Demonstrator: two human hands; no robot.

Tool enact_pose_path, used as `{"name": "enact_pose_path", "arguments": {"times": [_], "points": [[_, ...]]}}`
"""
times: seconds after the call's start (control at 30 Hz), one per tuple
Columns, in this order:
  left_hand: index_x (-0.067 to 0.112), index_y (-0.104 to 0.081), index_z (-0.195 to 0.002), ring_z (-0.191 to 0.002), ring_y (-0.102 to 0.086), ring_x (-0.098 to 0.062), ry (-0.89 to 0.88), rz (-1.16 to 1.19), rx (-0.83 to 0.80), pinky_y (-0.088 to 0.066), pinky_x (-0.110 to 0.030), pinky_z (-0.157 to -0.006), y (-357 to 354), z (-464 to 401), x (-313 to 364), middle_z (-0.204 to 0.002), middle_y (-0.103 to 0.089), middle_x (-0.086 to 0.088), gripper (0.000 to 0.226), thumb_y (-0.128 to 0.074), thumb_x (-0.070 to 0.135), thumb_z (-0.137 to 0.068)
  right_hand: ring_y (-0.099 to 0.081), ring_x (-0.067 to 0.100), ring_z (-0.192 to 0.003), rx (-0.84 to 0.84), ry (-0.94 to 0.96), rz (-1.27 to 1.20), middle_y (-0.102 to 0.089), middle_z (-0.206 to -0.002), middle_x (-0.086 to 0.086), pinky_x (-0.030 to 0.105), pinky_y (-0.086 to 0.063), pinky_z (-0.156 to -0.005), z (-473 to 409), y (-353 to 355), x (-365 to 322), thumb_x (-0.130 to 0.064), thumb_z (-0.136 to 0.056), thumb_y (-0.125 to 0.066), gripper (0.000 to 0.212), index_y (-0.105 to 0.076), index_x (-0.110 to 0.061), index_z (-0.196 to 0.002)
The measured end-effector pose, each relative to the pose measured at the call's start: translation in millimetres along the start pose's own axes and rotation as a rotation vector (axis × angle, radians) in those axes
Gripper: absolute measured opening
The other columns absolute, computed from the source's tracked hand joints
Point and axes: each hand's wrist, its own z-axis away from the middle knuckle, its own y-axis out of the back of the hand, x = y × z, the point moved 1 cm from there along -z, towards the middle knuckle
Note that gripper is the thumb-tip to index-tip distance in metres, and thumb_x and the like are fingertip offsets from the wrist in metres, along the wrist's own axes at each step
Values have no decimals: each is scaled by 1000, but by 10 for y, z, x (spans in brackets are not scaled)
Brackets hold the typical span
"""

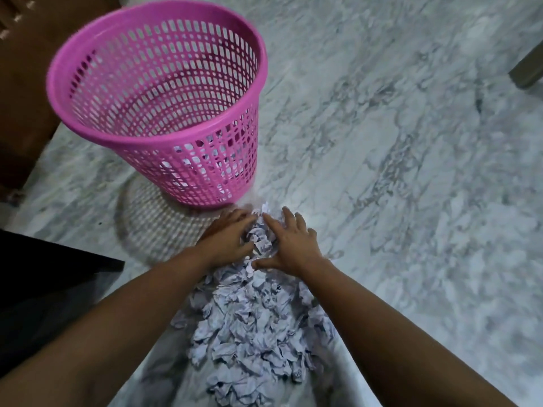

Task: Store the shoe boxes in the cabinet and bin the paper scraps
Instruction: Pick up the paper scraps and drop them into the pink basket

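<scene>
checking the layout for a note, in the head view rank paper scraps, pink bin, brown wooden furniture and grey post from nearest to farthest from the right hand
1. paper scraps: under the right hand, touching it.
2. pink bin: just ahead, to the left.
3. brown wooden furniture: far left, beyond the bin.
4. grey post: top right corner; too close to call against the furniture.

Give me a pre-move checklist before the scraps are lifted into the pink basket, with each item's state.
1. Pink basket upright, mouth unobstructed: ok.
2. Basket within reach, just beyond the paper pile: ok.
3. Left hand and right hand on the pile's far end: ok.
4. Scraps actually gripped: cannot tell; right fingers lie spread, left fingers slightly curled.
5. Room in basket: ok; only a few scraps show through the mesh near its bottom.
6. Marble floor free of scraps: not ok.
</scene>
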Motion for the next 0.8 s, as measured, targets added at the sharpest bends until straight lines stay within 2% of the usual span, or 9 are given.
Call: {"name": "enact_pose_path", "arguments": {"times": [0.13, 0.2, 0.23, 0.3, 0.4, 0.5, 0.6, 0.73, 0.8], "points": [[40, -42, -147, -127, -45, -14, -73, 130, 29, -45, -43, -106, 0, 238, 23, -142, -49, 11, 58, -59, 42, -91, -23, 39, -148, 53, 43, 82, -14, -167, 13, 60, -34, -111, 92, -167, -45, -82, -74, -60, 106, -15, -38, -160], [41, -37, -149, -125, -47, -13, -91, 116, 100, -45, -45, -107, 54, 392, 4, -143, -51, 9, 62, -60, 46, -92, -33, 38, -142, 97, 56, 103, -24, -161, 12, 57, -39, -106, 160, -236, -40, -74, -80, -62, 95, -21, -38, -157], [41, -30, -153, -135, -43, -17, -66, 52, 150, -39, -47, -113, 59, 486, -40, -153, -43, 6, 68, -58, 54, -92, -36, 37, -138, 110, 63, 108, -29, -158, 11, 57, -41, -104, 191, -258, -35, -71, -82, -63, 89, -25, -38, -156], [42, -10, -158, -153, -14, -26, 92, -89, 204, -18, -53, -122, 6, 719, -192, -168, -10, 2, 92, -50, 78, -83, -41, 35, -133, 114, 77, 111, -34, -152, 10, 55, -45, -100, 253, -292, -27, -64, -84, -65, 79, -33, -38, -151], [45, 23, -152, -148, 34, -29, 420, -26, 75, 13, -58, -118, -215, 1144, -423, -162, 34, 4, 136, -49, 103, -52, -43, 33, -128, 106, 90, 112, -37, -147, 10, 52, -49, -96, 336, -324, -30, -57, -86, -65, 70, -36, -37, -147], [47, 34, -146, -149, 31, -32, 502, 26, -58, 2, -64, -118, -421, 1436, -424, -161, 37, 0, 151, -52, 106, -36, -44, 33, -125, 88, 91, 96, -37, -143, 11, 51, -54, -90, 400, -341, -57, -54, -87, -65, 69, -35, -36, -147], [46, 31, -148, -153, 16, -34, 419, 5, -38, -9, -66, -116, -516, 1461, -191, -166, 24, -2, 147, -57, 101, -43, -44, 33, -122, 61, 108, 111, -38, -142, 12, 48, -56, -83, 459, -376, -80, -53, -90, -62, 61, -41, -28, -141], [48, 29, -148, -153, 10, -38, 260, 35, -11, -20, -68, -116, -531, 1268, 140, -166, 20, 0, 128, -75, 51, -74, -44, 32, -120, 36, 136, 87, -38, -140, 10, 44, -57, -78, 560, -426, -108, -48, -91, -61, 52, -45, -26, -135], [49, 21, -152, -153, 6, -38, 139, 31, -7, -38, -64, -108, -522, 1145, 228, -166, 20, 1, 114, -70, 45, -82, -44, 30, -121, 28, 144, 77, -38, -139, 8, 43, -57, -78, 598, -440, -110, -45, -90, -60, 51, -45, -29, -137]]}}
